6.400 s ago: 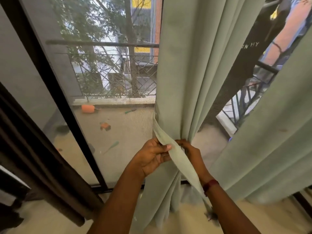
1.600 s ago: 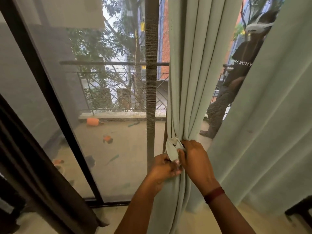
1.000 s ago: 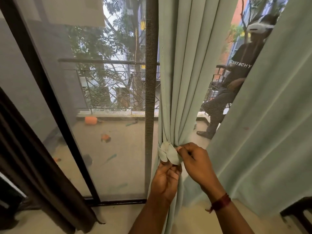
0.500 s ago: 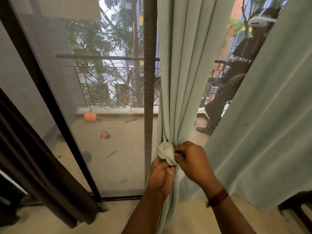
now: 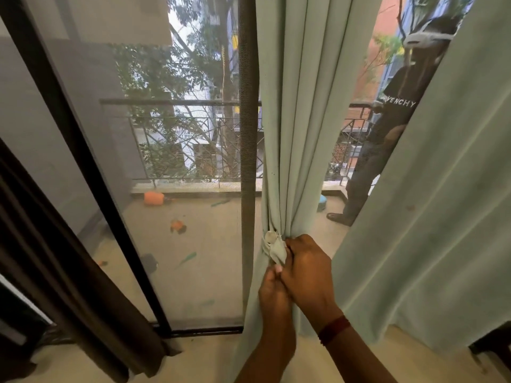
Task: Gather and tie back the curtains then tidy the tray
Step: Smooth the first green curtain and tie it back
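A pale green curtain hangs gathered in the middle of the window, cinched low down by a tie-back strip of the same cloth, knotted in a small bunch. My right hand grips the knot from the right, with a red thread on its wrist. Just below the knot, my left hand pinches the strip's loose end against the curtain, partly hidden behind the right hand. A second pale green curtain hangs loose on the right. No tray is in view.
A dark brown curtain hangs at the left by the black sliding door frame. Behind the mesh screen lies a balcony floor with small orange toys. A person in a black shirt stands outside by the railing.
The knot has been pulled smaller and tighter. My left hand has slid down below it and my right hand has closed over it from the right. The view has dropped slightly.
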